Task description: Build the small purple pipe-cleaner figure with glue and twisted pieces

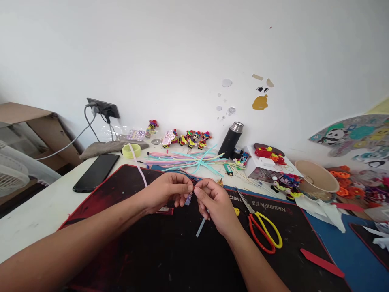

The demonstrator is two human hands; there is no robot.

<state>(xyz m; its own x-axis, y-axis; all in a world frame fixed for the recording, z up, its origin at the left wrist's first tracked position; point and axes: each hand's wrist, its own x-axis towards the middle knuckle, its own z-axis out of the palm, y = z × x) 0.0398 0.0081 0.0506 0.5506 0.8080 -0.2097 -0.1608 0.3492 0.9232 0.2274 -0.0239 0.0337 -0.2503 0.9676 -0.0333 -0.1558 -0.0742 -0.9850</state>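
My left hand (pixel 174 188) and my right hand (pixel 214 198) meet fingertip to fingertip over the black desk mat (pixel 170 255). Both are closed in a pinch; a tiny reddish bit shows between the tips, too small to name. Out of the underside of my right hand hangs a pale grey-blue strip (pixel 201 228). A small bluish-purple piece (pixel 188 199) shows just below my left fingers. Behind my left hand a lavender strip (pixel 138 164) rises to the upper left; whether that hand holds it is hidden. Red-and-yellow-handled scissors (pixel 258 223) lie to the right.
Pastel strips (pixel 200 163) lie across the back, near several small colourful dolls (pixel 196 139). A black thermos (pixel 230 142) leans by the wall. At left are a phone (pixel 96 173) and a yellow roll (pixel 131 151); at right, a beige bowl (pixel 319 174) and a red strip (pixel 322 263).
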